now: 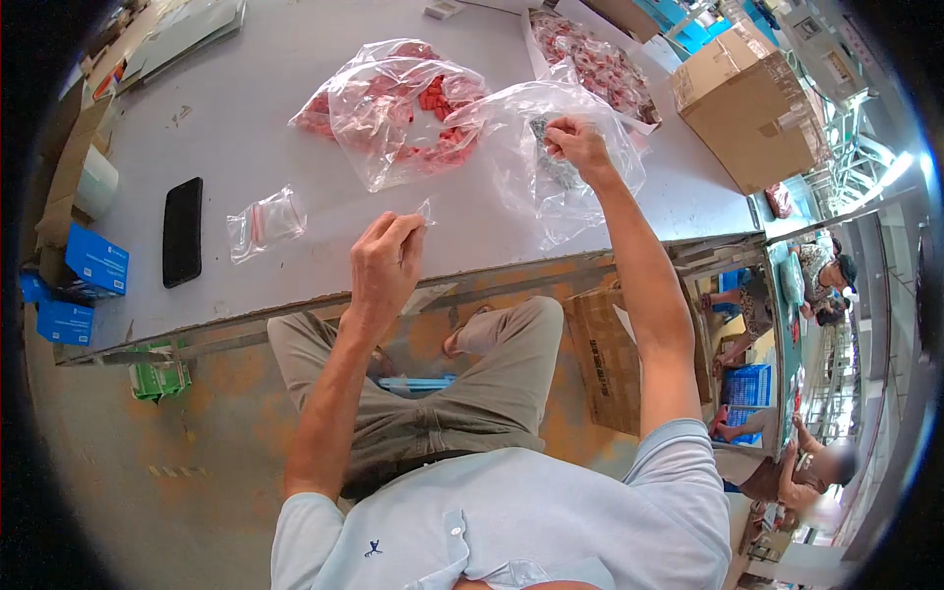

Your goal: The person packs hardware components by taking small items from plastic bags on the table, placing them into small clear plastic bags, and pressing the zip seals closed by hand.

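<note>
My left hand (386,258) is closed near the table's front edge, pinching a small clear plastic bag (425,210) of which only a corner shows. Over a large clear bag (511,147) on the right, my right hand (578,144) has its fingertips pressed together; whatever they hold is too small to make out. Small dark grey pieces (559,169) lie in that bag below the hand. Just left of it, another clear bag (379,128) holds many small red parts (435,95). Flat zip bags (267,224) lie left of my left hand.
A black phone (183,232) lies at the left, near blue boxes (96,260). At the back right are a tray of filled red-and-clear packets (595,61) and a cardboard box (752,108). Another carton (600,359) stands under the table. Other people work at the far right.
</note>
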Motion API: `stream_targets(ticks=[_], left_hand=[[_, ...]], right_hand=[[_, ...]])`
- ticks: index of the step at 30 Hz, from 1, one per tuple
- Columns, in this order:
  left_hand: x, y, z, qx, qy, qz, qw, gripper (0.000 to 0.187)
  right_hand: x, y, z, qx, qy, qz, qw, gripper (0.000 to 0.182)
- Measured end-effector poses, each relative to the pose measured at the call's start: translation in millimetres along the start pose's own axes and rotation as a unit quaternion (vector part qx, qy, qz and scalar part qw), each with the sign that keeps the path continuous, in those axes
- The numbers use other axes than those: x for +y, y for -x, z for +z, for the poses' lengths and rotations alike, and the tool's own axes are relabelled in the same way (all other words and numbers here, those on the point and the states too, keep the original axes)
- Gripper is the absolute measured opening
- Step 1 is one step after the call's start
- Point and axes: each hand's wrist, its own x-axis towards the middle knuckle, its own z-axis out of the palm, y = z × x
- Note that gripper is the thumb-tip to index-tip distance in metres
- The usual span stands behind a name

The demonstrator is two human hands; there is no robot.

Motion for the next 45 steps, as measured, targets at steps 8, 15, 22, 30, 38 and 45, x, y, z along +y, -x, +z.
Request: stream_targets(ticks=[8, 15, 22, 30, 38, 45], left_hand=[[-0.2, -1.2, 5.7, 0.041, -0.023, 0.014, 0.999, 0.01], [0.9, 3.0, 6.9, 0.054, -0.081, 0.052, 0.994, 0.013], [-0.6, 6.4, 8.1, 0.042, -0.109, 0.062, 0.991, 0.018], [-2.0, 10.2, 9.7, 0.025, -0.125, 0.081, 0.989, 0.019], [-3.9, 9.1, 11.3, 0.017, -0.134, 0.086, 0.987, 0.019], [-3.9, 9.4, 10.9, 0.002, -0.14, 0.084, 0.987, 0.018]], right_hand=[[-62.4, 84.2, 28.1, -0.106, -0.31, -0.01, 0.945, 0.014], [-82.3, 129.8, 94.1, -0.258, -0.387, 0.031, 0.885, 0.008], [-96.1, 133.6, 120.2, -0.303, -0.343, 0.038, 0.888, 0.009], [-96.3, 131.6, 123.0, -0.282, -0.24, 0.049, 0.928, 0.011], [-104.7, 134.5, 128.4, -0.222, -0.135, -0.03, 0.965, 0.01], [-112.0, 140.1, 140.1, -0.135, -0.013, -0.109, 0.985, 0.009]])
